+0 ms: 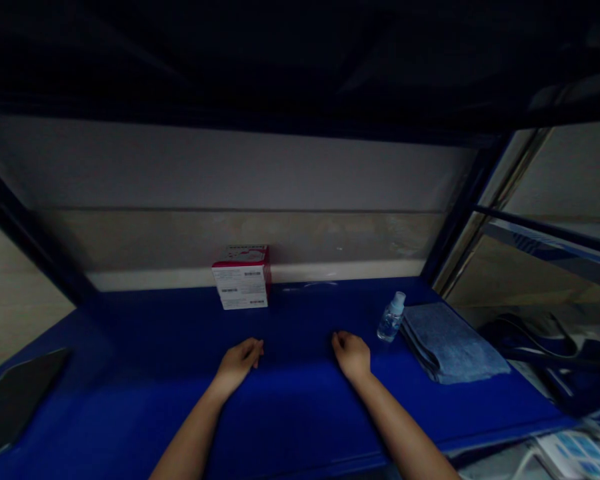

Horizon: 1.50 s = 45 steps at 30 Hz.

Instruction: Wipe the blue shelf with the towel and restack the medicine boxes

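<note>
My left hand (239,363) and my right hand (351,355) rest palm down on a blue shelf top (300,413), a small gap between them, both holding nothing. Straight ahead of them, against the back wall, stands a white and red cardboard box (242,279) with barcode labels. A small clear plastic bottle (392,318) with a pale blue cap stands to the right of my right hand, not touching it. Just beyond the bottle lies a folded grey-blue cloth (450,343).
A dark flat tablet or slate (17,400) lies at the left end of the shelf. Dark metal uprights (460,213) frame the shelf, with a dark shelf overhead. Lower right, a dark bag (530,350) and printed papers (575,457) sit beyond the edge.
</note>
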Each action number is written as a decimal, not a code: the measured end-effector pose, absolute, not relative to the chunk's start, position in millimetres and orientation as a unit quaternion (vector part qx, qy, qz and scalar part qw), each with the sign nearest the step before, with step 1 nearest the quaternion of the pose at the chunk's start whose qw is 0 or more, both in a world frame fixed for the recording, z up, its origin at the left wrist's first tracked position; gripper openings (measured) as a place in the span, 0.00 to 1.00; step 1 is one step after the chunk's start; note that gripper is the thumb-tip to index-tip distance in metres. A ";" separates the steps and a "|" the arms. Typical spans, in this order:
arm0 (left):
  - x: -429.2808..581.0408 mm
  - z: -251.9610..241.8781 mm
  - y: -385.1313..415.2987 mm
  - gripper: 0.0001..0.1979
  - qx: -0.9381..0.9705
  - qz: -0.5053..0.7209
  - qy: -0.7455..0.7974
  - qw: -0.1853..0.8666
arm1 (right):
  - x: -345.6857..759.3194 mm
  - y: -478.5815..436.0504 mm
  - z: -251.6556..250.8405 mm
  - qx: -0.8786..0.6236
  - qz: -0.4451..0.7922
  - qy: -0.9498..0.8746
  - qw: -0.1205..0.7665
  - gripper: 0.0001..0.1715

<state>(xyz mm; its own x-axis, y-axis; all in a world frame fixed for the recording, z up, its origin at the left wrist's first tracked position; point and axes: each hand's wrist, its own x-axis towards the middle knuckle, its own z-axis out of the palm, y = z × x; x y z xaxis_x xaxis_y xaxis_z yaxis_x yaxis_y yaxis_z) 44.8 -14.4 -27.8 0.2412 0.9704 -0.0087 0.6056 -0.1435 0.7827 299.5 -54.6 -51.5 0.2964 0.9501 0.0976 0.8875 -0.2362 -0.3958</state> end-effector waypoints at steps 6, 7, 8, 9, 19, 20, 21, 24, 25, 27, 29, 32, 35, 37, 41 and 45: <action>48.7 -27.4 -3.5 0.19 0.673 0.241 0.594 0.369 | 297.1 -37.0 -44.1 -0.821 0.073 -0.544 0.156 0.23; 48.6 -27.7 -2.9 0.19 0.674 0.241 0.594 0.368 | 297.7 -35.1 -43.4 -0.823 0.073 -0.542 0.155 0.23; 48.2 -28.1 -3.0 0.19 0.674 0.242 0.591 0.370 | 298.6 -34.1 -43.2 -0.822 0.075 -0.543 0.156 0.23; 47.8 -28.5 -3.8 0.19 0.673 0.245 0.588 0.375 | 299.9 -34.0 -43.2 -0.819 0.077 -0.545 0.159 0.23; 45.9 -28.2 -10.8 0.20 0.665 0.256 0.574 0.403 | 308.2 -43.9 -44.9 -0.810 0.112 -0.544 0.189 0.24; 45.8 -28.1 -10.6 0.20 0.664 0.255 0.576 0.402 | 308.1 -44.0 -44.7 -0.809 0.112 -0.544 0.193 0.24; 45.8 -28.0 -10.3 0.20 0.664 0.254 0.577 0.402 | 308.0 -43.9 -44.6 -0.809 0.112 -0.544 0.195 0.24; 45.6 -28.1 -10.2 0.19 0.662 0.252 0.578 0.404 | 308.7 -43.7 -43.7 -0.810 0.116 -0.542 0.191 0.24; 45.6 -28.2 -10.3 0.19 0.662 0.253 0.578 0.406 | 309.1 -43.7 -43.3 -0.811 0.117 -0.542 0.188 0.24; 45.7 -28.3 -10.6 0.19 0.660 0.255 0.579 0.406 | 309.7 -43.8 -42.8 -0.809 0.119 -0.545 0.184 0.24; 46.0 -28.2 -11.0 0.19 0.658 0.257 0.579 0.407 | 310.2 -44.1 -42.7 -0.808 0.121 -0.545 0.186 0.24; 46.5 -27.7 -11.8 0.19 0.658 0.256 0.578 0.409 | 310.6 -44.9 -42.9 -0.811 0.123 -0.539 0.192 0.24; 46.5 -26.9 -12.4 0.20 0.659 0.256 0.577 0.409 | 310.6 -45.5 -42.6 -0.810 0.126 -0.538 0.196 0.23; 46.1 -26.7 -12.3 0.19 0.660 0.255 0.578 0.408 | 310.5 -45.5 -42.3 -0.809 0.129 -0.539 0.194 0.24; 45.7 -27.2 -11.9 0.19 0.661 0.253 0.577 0.408 | 310.8 -45.3 -42.9 -0.810 0.124 -0.539 0.194 0.24; 46.3 -26.7 -13.1 0.18 0.662 0.256 0.577 0.404 | 310.7 -45.4 -44.9 -0.805 0.120 -0.543 0.206 0.23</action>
